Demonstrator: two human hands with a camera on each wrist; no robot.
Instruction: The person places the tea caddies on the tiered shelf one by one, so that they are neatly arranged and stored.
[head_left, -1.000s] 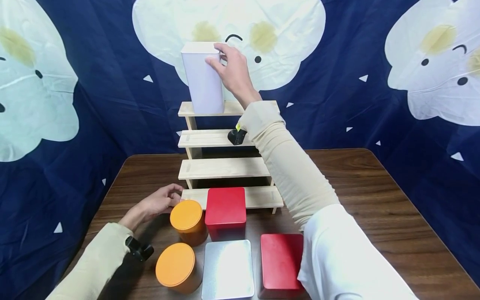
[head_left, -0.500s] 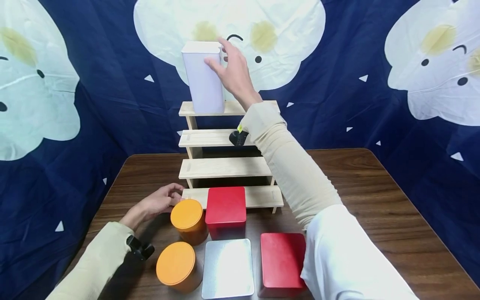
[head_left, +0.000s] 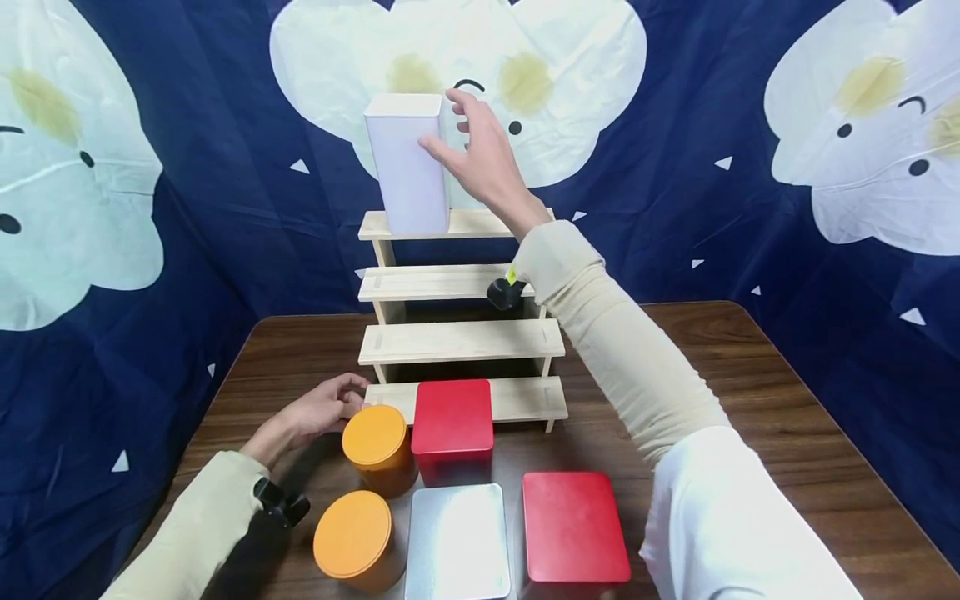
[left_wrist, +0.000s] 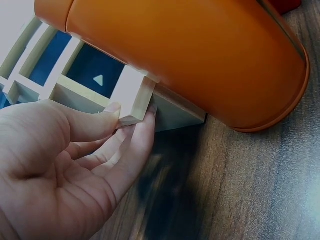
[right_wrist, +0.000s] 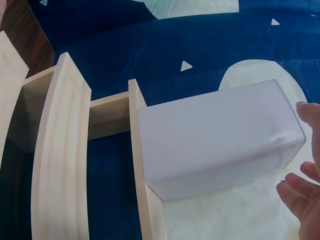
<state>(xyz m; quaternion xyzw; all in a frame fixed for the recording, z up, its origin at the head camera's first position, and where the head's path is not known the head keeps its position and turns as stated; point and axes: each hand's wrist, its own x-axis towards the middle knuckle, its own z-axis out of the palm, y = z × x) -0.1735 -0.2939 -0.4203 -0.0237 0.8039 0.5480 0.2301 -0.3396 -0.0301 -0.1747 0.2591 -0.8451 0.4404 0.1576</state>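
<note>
A tall white box stands upright on the left part of the top step of a wooden tiered shelf. Just right of the box is my right hand, thumb and fingers spread and holding nothing. In the right wrist view a gap shows between these fingers and the white box. My left hand is at the left end of the lowest step. The left wrist view shows its thumb and fingers pinching the end of that shelf board, beside an orange round tin.
On the dark wooden table, before the shelf, stand two orange round tins, the nearer orange tin at front left. A red square tin, a silver square tin and another red tin are beside them. A blue cloth hangs behind.
My right hand has come off the white box and drawn back to the right, its fingers opening. The box stays on the top step. My left hand keeps its place at the lowest step.
</note>
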